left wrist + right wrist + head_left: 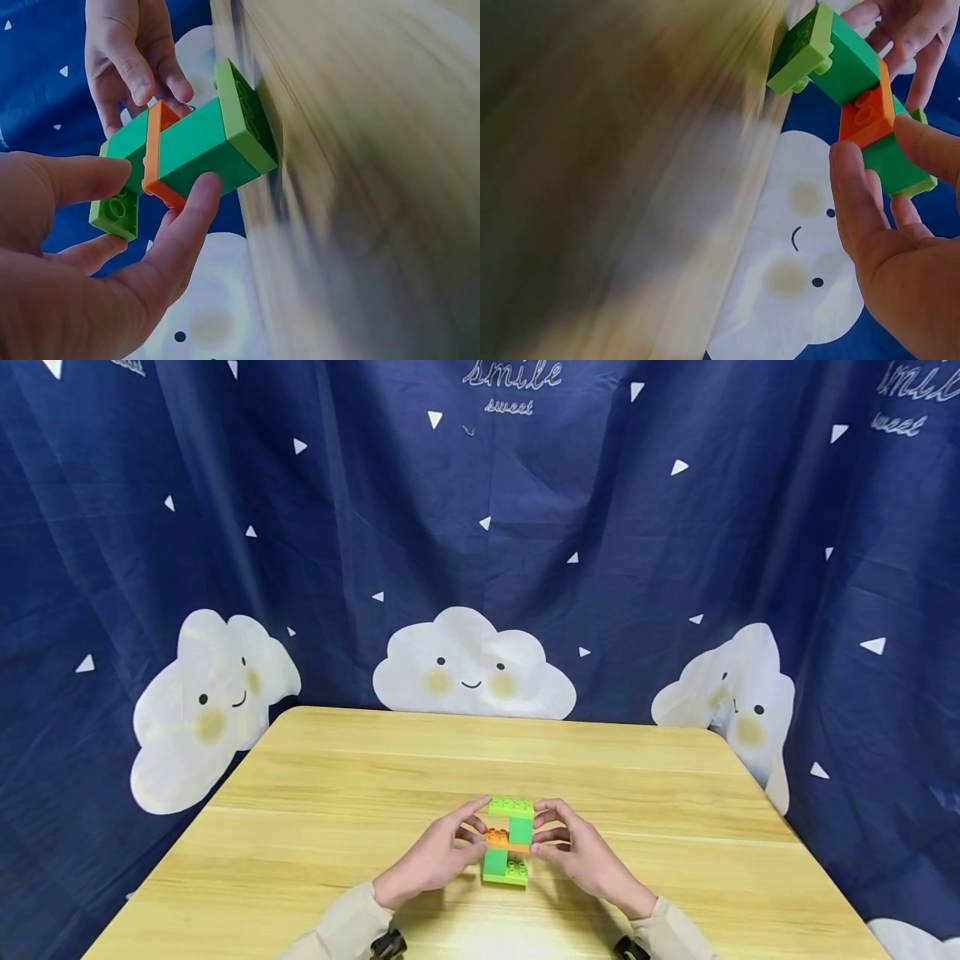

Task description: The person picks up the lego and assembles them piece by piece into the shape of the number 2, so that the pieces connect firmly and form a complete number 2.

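Observation:
A stack of toy building bricks (pixel 519 847) stands upright near the table's front middle. Lime plates form its top and bottom, an orange brick (pixel 868 114) sits mid-height, and a green brick (pixel 196 144) is below it, another above, offset sideways. My left hand (pixel 442 858) holds the left side; its thumb overlaps the lower green brick and a finger reaches up toward the top plate in the left wrist view. On the right side, my right hand (pixel 588 860) holds the stack, fingertips at the orange brick and along the upper bricks. Fingers partly hide both ends.
The wooden table (pixel 300 827) extends around the stack, its far edge against a dark blue curtain (pixel 480 560) printed with smiling clouds. Dark wrist straps (pixel 388 943) show at both cuffs.

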